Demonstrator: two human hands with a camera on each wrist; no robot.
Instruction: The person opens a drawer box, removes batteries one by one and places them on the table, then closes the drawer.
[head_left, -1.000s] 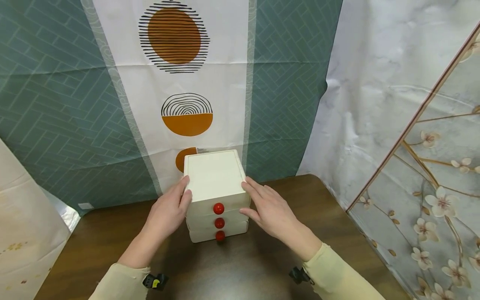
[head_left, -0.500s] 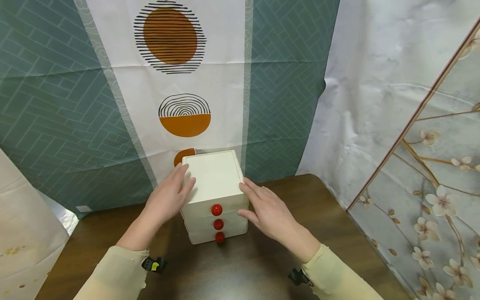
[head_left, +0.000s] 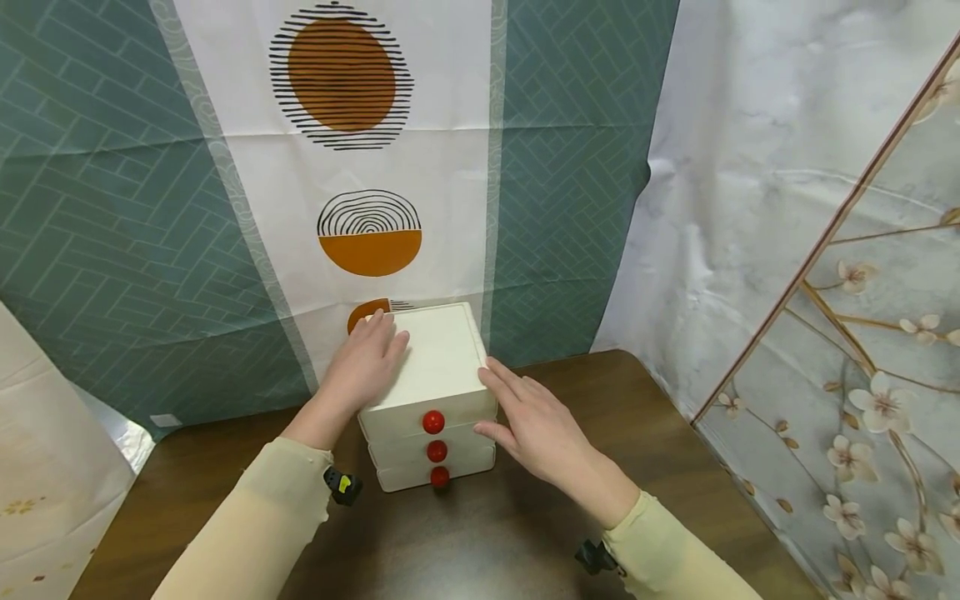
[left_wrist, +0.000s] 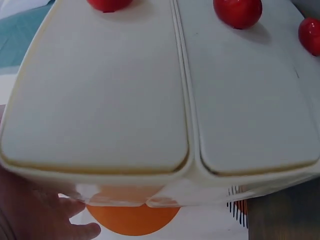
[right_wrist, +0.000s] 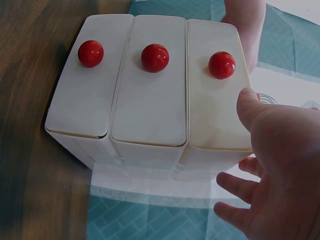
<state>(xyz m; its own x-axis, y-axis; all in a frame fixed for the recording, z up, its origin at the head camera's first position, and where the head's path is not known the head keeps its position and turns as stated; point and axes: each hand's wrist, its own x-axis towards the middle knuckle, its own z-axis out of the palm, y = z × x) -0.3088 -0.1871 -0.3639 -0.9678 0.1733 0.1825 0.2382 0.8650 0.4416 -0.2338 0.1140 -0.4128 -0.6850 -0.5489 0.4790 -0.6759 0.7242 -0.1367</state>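
Observation:
A small white chest of drawers stands on the brown table, its three drawers stacked and each bearing a round red knob. All three drawer fronts look pushed in. My left hand lies over the left part of its top, fingers pointing toward the back. At the upper right edge, my right hand touches the side with fairly straight fingers, thumb near the front corner. The right wrist view shows that thumb beside the top drawer front, the other fingers spread along the side.
The wooden table reaches back to a hanging teal and white cloth close behind the chest. A flowered panel borders the right side, and a pale cloth hangs at the left.
My left hand has moved from the chest's left side up and rightward onto its top. The right hand stays at the right edge. The chest shifted slightly in view along with the background.

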